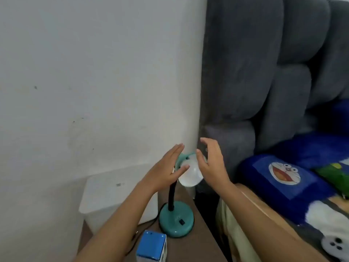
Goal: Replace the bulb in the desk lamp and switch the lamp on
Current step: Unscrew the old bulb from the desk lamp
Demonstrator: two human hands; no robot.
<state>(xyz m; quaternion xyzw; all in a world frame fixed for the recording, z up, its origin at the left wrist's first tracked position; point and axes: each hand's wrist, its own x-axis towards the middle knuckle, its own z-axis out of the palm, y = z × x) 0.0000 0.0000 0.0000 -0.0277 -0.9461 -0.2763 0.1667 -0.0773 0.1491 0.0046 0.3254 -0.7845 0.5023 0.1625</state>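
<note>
Both hands (187, 165) spread wide, flanking smooth round white bulb (189, 174) w/ teal lamp (176, 222).

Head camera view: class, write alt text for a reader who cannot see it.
Two open hands, left hand and right hand, flank a white bulb in a teal desk lamp on a brown bedside table. A blue box sits nearer; a grey headboard stands right.

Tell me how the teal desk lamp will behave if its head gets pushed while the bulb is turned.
The lamp's thin black neck looks flexible, so the head will probably bend away rather than resist. The wide round base looks weighted, so tipping seems unlikely. The white bulb looks smooth, possibly slippery and fragile.
</note>
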